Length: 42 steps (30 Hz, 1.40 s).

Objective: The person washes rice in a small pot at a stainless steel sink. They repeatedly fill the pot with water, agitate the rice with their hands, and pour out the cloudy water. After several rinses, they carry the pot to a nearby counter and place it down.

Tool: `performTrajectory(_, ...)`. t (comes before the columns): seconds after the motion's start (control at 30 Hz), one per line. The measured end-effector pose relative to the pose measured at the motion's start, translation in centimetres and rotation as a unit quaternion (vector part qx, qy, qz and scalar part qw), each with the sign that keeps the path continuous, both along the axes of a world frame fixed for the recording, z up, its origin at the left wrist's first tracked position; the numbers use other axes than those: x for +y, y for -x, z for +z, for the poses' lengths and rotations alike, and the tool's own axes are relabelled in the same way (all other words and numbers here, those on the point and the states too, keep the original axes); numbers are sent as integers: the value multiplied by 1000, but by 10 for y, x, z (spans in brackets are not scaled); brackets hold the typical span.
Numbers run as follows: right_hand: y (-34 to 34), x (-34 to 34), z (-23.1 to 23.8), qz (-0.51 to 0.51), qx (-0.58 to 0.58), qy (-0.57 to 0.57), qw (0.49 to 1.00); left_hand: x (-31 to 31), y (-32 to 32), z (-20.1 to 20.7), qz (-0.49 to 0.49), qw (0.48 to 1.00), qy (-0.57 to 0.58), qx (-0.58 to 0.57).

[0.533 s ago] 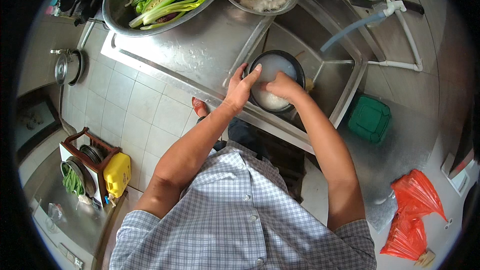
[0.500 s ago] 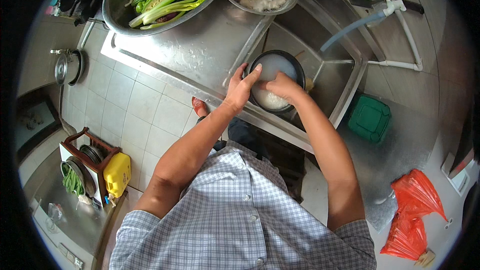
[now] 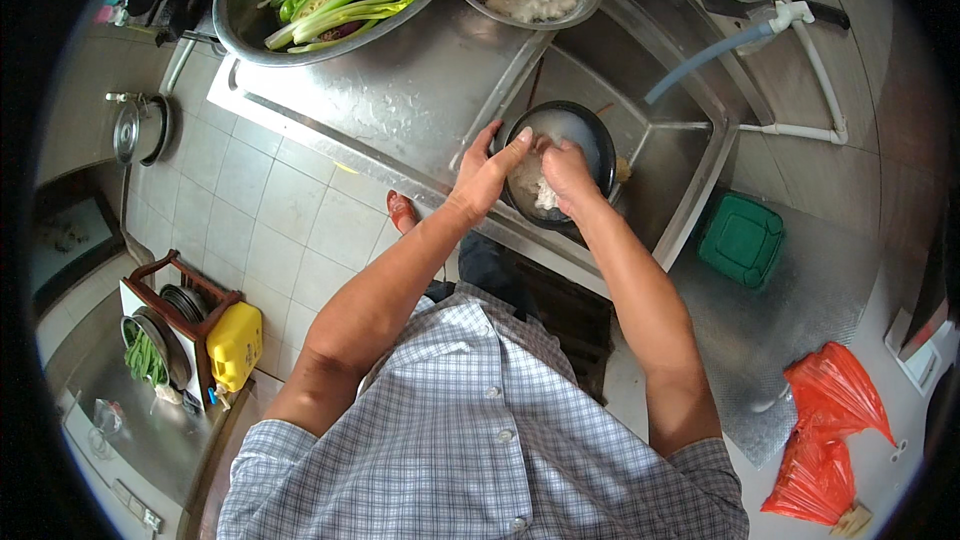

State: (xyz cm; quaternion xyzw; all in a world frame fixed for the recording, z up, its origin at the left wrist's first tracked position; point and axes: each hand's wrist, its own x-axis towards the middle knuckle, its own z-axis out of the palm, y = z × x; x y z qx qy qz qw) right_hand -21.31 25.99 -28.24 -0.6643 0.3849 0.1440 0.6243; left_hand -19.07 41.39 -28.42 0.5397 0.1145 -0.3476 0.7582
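Head view: smooth blk. rd. bowl (image 3: pixel 607 143), mouth up, in s/s sink (image 3: pixel 684 168) nr. front edge; open basin room on R. Holds cloudy water (image 3: pixel 572 124) & lumpy white matter (image 3: pixel 545 196). L hand (image 3: pixel 483 178): thumb over rim, fingers outside, gripping bowl. R hand (image 3: pixel 567 176): fingers curled inside; from where I stand, can't tell what's gripped.

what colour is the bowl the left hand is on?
Black or very dark: the bowl shows best in the head view.
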Motion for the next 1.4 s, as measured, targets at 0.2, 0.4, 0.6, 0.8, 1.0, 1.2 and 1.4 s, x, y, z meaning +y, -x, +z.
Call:
performTrajectory(0.2,2,-13,43,274,-69,241,929,1,-6,-8,-28,999,-40,-17)
performTrajectory(0.4,9,-36,67,609,-289,292,679,-1,-15,-11,-41,999,1,17)
performTrajectory(0.6,-8,-26,61,711,-205,410,533,-6,-15,-11,-67,996,47,31)
performTrajectory(0.8,-17,-17,52,685,-26,446,575,-4,-9,-4,-83,996,-6,14)
performTrajectory(1.0,-21,-30,41,598,61,410,686,-10,-4,-16,-60,998,-22,28)
performTrajectory(1.2,-16,-41,37,487,157,313,800,-15,1,-27,-43,998,-38,4)
performTrajectory(1.4,-6,-42,22,257,163,53,951,-18,7,-8,-13,999,-44,14)
